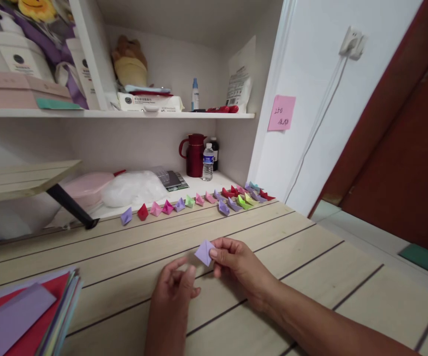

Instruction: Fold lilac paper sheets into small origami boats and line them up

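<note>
A small folded piece of lilac paper (204, 252) sits pinched in the fingertips of the right hand (236, 264), held just above the pale wooden desk (310, 257). The paper is folded down to a flat diamond-like shape with sharp points, one crease running across its face, its colour a soft pale purple. The right hand's thumb and fingers close on its right-hand corner, so most of the piece shows clear to the left of the fingers. The left hand (173, 291) hovers just below and to the left, fingers loosely curled, thumb raised towards the paper but not touching it; it holds nothing.

Further back along the desk's far edge runs a row of finished paper boats (199, 200), purple, red, pink, green, lined up side by side and bunching thicker towards the right. At the near left corner lies a stack of coloured paper sheets (21, 316), a purple sheet and a red one on top. Behind the boats, on the white counter, stand a dark red jug (194, 154) and a water bottle (208, 162), touching or nearly so
</note>
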{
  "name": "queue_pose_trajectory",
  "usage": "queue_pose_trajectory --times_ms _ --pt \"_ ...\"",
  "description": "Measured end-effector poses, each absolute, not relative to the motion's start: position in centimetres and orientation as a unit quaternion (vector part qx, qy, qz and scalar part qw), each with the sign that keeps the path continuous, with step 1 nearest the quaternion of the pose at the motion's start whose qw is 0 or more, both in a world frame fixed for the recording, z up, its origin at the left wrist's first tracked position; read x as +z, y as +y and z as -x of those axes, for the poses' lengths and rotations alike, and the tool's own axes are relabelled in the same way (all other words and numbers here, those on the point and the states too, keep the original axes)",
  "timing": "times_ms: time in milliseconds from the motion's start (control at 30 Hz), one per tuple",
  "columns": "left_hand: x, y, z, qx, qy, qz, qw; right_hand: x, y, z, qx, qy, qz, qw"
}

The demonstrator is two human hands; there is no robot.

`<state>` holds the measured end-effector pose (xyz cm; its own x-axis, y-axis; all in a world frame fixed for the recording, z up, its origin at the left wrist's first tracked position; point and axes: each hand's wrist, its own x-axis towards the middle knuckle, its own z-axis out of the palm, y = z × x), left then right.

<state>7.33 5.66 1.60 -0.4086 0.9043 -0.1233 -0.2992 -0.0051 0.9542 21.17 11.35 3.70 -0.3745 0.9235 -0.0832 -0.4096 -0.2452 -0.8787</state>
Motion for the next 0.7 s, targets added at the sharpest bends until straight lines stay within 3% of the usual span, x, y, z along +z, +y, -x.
queue_pose_trajectory --times_ms 267,367,567,700 --pt "0.6 5.6 -7.0 0.677 0.557 -0.348 0.332 3.5 10.8 -21.4 0.824 -0.316 0.300 0.362" --pt "0.9 5.6 -6.3 0.676 0.561 -0.359 0.316 3.4 10.7 -21.3 0.827 -0.313 0.294 0.363" --pt "2.1 4.9 -7.1 0.669 0.557 -0.371 0.324 3.3 10.6 -21.1 0.789 -0.353 0.283 0.416" --pt "2.2 4.9 -7.0 0.645 0.560 -0.378 0.356 3.5 10.5 -20.9 0.684 -0.497 0.313 0.433"
